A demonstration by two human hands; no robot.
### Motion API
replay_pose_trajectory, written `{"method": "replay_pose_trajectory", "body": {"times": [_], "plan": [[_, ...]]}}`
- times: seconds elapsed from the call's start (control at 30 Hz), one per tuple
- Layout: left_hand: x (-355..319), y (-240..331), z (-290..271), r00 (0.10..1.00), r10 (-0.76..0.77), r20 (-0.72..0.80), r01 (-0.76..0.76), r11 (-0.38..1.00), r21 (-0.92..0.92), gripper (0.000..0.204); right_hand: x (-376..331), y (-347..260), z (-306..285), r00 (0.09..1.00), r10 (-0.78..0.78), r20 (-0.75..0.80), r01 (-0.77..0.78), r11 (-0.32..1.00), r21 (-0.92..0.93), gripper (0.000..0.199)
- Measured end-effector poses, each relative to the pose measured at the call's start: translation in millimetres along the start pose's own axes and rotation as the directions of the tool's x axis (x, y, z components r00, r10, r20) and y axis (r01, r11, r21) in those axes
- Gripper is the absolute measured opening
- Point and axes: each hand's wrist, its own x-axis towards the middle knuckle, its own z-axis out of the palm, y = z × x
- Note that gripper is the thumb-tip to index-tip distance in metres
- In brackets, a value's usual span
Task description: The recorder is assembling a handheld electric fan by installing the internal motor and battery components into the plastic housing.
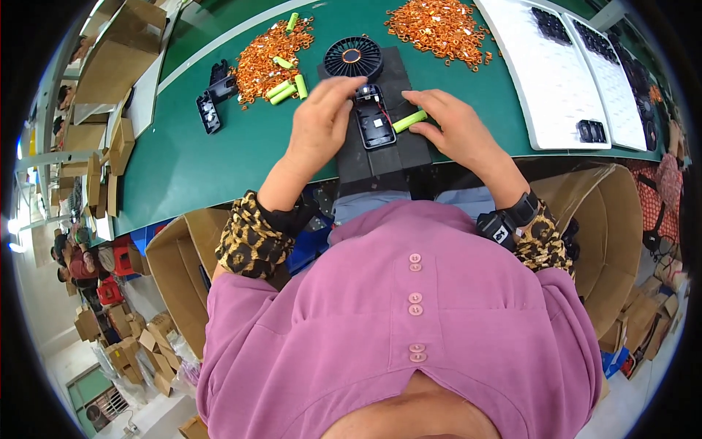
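A black handheld fan (352,57) lies on a dark foam pad (397,79), its round grille away from me. Its opened handle casing (376,126) faces up, showing a bare interior with a small white part and a thin red wire. My left hand (320,121) curls along the casing's left side, fingertips at its upper end by the grille. Between thumb and fingers of my right hand (459,126) is a light-green cylindrical battery (409,121). The battery's left end points at the casing's right edge; whether they touch I cannot tell.
Two heaps of small orange ring-like parts (265,62) lie on the green table (183,157), with several green batteries (278,91) by the left one. Black casing parts (208,112) sit further left. White foam trays (545,91) stand right; cardboard boxes (603,234) flank me.
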Motion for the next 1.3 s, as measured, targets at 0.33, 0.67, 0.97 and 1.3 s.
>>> {"method": "replay_pose_trajectory", "body": {"times": [0.33, 0.67, 0.97, 1.3], "plan": [[2, 1, 5, 0.958, -0.287, -0.020, 0.282, 0.950, -0.131, 0.012, 9, -10, -6, 0.998, -0.038, -0.043, 0.036, 0.999, -0.040, 0.052], [1, -4, 14, 0.992, -0.103, -0.075, 0.100, 0.994, -0.042, 0.013, 47, -10, 8, 0.996, 0.054, -0.072, -0.049, 0.996, 0.068, 0.017], [-3, -5, 5, 0.985, -0.143, -0.100, 0.134, 0.987, -0.092, 0.013, 55, -4, 19, 0.994, 0.109, -0.008, -0.108, 0.993, 0.049, 0.009], [-10, -1, 5, 0.983, -0.171, -0.063, 0.169, 0.985, -0.035, 0.025, 56, -14, 20, 0.999, -0.039, -0.032, 0.035, 0.992, -0.125, 0.007]]}}
